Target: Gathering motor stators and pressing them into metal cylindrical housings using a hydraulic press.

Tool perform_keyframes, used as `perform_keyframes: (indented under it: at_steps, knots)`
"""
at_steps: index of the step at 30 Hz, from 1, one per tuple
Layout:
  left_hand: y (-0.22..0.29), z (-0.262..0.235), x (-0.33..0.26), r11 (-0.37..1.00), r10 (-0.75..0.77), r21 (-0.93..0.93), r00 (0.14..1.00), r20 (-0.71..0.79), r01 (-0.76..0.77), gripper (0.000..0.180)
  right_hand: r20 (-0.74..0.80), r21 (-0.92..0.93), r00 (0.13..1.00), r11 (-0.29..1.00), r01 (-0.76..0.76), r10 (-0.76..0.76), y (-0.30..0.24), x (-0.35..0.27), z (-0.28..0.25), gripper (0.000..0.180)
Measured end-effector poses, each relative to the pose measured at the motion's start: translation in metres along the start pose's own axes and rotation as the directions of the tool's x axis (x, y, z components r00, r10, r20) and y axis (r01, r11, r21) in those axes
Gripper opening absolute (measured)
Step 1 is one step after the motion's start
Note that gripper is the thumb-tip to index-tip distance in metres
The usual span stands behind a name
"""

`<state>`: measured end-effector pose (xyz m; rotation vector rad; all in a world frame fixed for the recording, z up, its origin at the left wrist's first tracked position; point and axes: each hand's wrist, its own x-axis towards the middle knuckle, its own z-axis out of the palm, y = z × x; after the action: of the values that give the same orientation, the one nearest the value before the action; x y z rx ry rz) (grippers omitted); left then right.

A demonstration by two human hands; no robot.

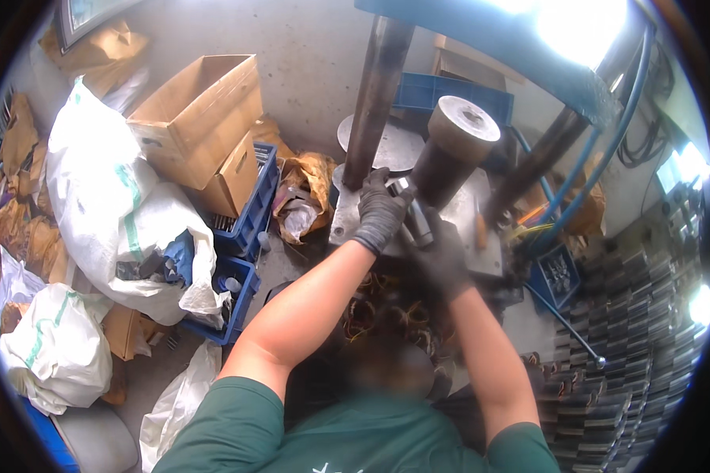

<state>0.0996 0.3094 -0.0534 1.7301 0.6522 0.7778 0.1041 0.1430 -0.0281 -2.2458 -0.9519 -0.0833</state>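
Over the steel bed of a press, my two gloved hands are close together around a shiny metal cylinder. My left hand, in a grey glove, is closed against its upper end, near a bright round rim. The lower end is gripped by my right hand, whose darker glove is blurred. Just beyond them rises a thick dark steel cylinder with a pale flat top. To the right of my right hand, a tool with a wooden handle is on the bed.
Dark columns flank the bed beneath a blue crossbeam. Blue hoses run down the right. Stacked metal pieces fill the right side. Leftward are a cardboard box, blue crates and white sacks.
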Motion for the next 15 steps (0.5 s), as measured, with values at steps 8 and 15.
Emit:
perform_keyframes:
  at_steps: [8,15]
  knots:
    - [-0.001,0.009,0.019,0.998,-0.042,0.053,0.998,0.037,0.04,0.035,-0.077,-0.071,0.997,0.997,0.005,-0.01,0.006,-0.008,0.002,0.09]
    - [-0.013,0.014,0.03,0.98,0.01,0.201,0.996,-0.087,0.008,0.037,-0.019,-0.145,1.0,0.989,-0.021,0.018,-0.002,-0.034,-0.003,0.089]
